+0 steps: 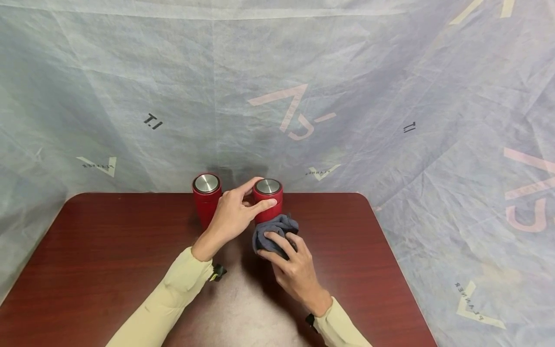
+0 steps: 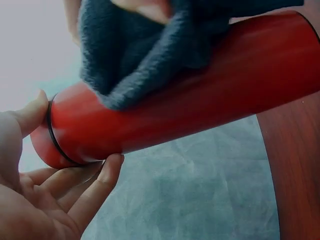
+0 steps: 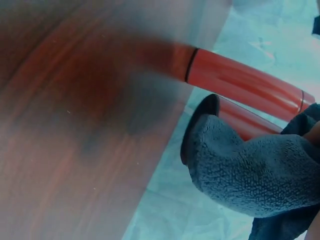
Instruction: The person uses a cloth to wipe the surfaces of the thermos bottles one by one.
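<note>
My left hand point(image 1: 236, 209) is clamped round the top of a red flask point(image 1: 270, 213), thumb on one side and fingers on the other, close to the dark ring below its cap. My right hand point(image 1: 297, 265) grips a bunched grey-blue cloth point(image 1: 277, 225) and presses it against the flask's lower body. My hands are apart from each other, with the flask and cloth between them. I have this flask near the table's far edge, tilted; its dark base shows in the right wrist view.

A second red flask point(image 1: 205, 207) stands to the left, also near that edge. The gap between the two flasks is narrow, and my left hand takes up most of it.

Behind both flasks, a pale printed sheet point(image 1: 195, 96) hangs close to the far edge of the table point(image 1: 108, 250), so there is little depth on that side. The far corners are rounded. To the right of the cloth, brown wood runs out to the slanting right edge; left of the second flask there is a wider stretch. Nearer me, the wood lies broad between my two pale sleeves point(image 1: 160, 294).
</note>
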Available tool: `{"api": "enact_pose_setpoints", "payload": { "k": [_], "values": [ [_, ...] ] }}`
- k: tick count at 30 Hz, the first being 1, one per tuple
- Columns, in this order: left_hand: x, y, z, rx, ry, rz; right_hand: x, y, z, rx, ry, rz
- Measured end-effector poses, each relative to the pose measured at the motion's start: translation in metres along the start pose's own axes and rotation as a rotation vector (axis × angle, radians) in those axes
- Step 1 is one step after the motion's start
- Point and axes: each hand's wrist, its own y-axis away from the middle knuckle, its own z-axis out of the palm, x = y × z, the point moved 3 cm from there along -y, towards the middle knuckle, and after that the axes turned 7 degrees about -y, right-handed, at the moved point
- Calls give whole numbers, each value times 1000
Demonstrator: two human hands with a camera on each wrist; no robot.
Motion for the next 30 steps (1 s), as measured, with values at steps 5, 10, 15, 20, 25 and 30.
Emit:
{"api": "enact_pose_setpoints", "payload": {
  "k": [5,10,15,20,25,30],
  "values": [
    [-1,2,0,7,6,-1,4,-6,-7,38,-25,14],
    [-2,4,1,-1,3,-1,8,-9,-13,67,-41,34],
    [-3,6,3,-2,-1,3,11,-13,-17,110,-72,46],
    [-4,8,4,-17,-5,21,13,-17,-21,143,-116,61],
    [-6,10,3,-16,0,43,16,-20,-25,162,-177,98],
    [-7,12,2,-2,19,55,22,-23,-27,178,-250,119]
  ]
}}
